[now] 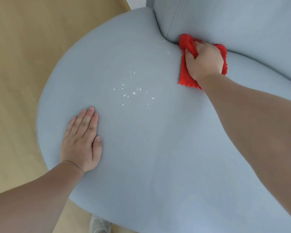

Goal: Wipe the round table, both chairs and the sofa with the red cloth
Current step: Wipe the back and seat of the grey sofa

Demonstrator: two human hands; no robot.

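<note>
The right hand (203, 59) held the red cloth (185, 76) bunched in a closed grip at the back crease of the sofa (141, 157). The left hand (82, 140) lay flat and open on the seat. Sweeping firmly outward over the white specks (133, 91) would likely serve best.

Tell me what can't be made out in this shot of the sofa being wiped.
Head view, the only one:
red cloth: its middle is covered by the right hand, so the grip underneath is hidden.
sofa: cut off by the top, right and bottom edges.
white specks: too small to tell crumbs from droplets.
shoe: cut off by the bottom edge.
left hand: hides the seat patch beneath it.
</note>
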